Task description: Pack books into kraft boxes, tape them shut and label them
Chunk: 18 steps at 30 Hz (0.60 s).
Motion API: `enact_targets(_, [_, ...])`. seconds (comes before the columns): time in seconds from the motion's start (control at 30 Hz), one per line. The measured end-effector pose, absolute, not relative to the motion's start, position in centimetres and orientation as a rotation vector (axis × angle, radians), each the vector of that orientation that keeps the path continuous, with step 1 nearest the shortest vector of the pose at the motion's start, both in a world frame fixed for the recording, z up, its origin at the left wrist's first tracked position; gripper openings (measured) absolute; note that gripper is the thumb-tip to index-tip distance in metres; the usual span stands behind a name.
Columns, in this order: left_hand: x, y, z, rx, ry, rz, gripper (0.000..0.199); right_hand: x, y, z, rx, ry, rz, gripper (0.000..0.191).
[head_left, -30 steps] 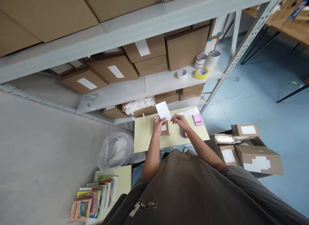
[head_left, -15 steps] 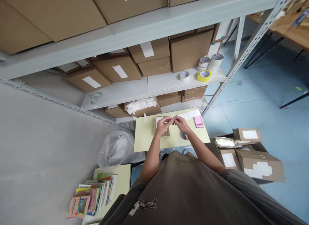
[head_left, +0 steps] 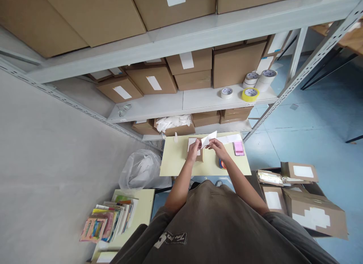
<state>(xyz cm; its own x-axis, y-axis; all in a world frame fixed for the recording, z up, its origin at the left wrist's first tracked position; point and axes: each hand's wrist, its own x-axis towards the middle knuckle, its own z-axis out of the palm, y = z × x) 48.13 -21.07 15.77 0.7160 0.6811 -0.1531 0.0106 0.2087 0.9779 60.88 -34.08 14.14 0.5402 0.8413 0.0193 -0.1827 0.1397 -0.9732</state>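
Note:
Both hands are held up over a small cardboard box (head_left: pixel 200 157), which lies on the pale yellow table (head_left: pixel 171 158). A white paper label (head_left: pixel 210 138) slants up between them. My left hand (head_left: pixel 193 149) grips its left end, fingers closed. My right hand (head_left: pixel 216 146) pinches the label's lower right edge. Another white label shows on the box, partly covered by my left hand. By my right wrist lies a blue and orange tape roll (head_left: pixel 222 164). A strip of white labels (head_left: pixel 231 138) stretches along the table's far edge, beside a pink item (head_left: pixel 238 148).
A metal shelf (head_left: pixel 159 109) with cardboard boxes and tape rolls (head_left: pixel 250 94) rises behind the table. At left are a clear plastic bag (head_left: pixel 133 171) and a stack of books (head_left: pixel 110 220). An open carton of boxes (head_left: pixel 300 199) stands on the floor at right.
The white label, barely visible between my fingertips before, now shows its broad face. My hands have moved slightly apart, and the camera view has shifted.

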Motion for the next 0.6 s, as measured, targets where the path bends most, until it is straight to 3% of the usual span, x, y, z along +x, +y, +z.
enact_targets(0.17, [47.4,-21.7,15.5,1.466,0.787,0.61,0.055,60.2,-33.8,14.1,-1.219,-0.671,0.839,0.029])
enact_targets(0.4, [46.2,-21.9,15.1,1.507,0.805,0.65,0.052,58.1,-31.6,14.4,-1.275,-0.493,0.908,0.04])
enact_targets(0.6, [43.2,-15.1,14.3,1.372,0.914,0.736,0.055,57.7,-29.5,14.3,-1.298,-0.488,0.884,0.039])
